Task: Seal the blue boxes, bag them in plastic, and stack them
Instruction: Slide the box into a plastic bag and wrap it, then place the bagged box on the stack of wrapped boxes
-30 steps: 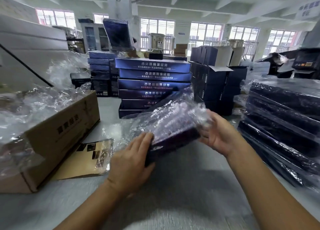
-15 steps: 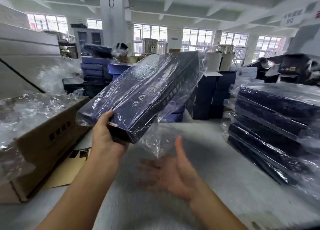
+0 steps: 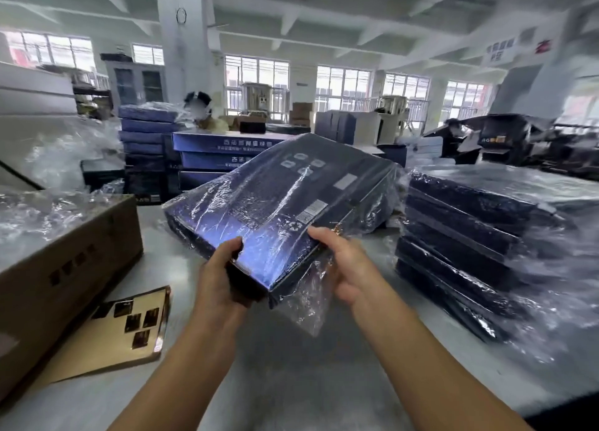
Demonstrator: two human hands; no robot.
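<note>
A flat blue box [image 3: 278,200] in a clear plastic bag is held tilted above the table, its far end raised. My left hand [image 3: 223,275] grips its near left corner, thumb on top. My right hand [image 3: 346,265] grips the near right edge through the plastic, and loose bag plastic [image 3: 311,304] hangs below it. A stack of bagged blue boxes [image 3: 479,236] stands on the right. Unbagged blue boxes [image 3: 220,155] are piled behind the held one.
A brown carton [image 3: 64,262] filled with clear plastic bags sits on the left. A gold card with dark stickers [image 3: 129,327] lies next to it on the grey table [image 3: 291,382]. More dark boxes [image 3: 343,125] and people stand at the back.
The box has turned so its back face points up. My right hand, open below the box half a second ago, now grips its near right edge. My left hand kept its hold.
</note>
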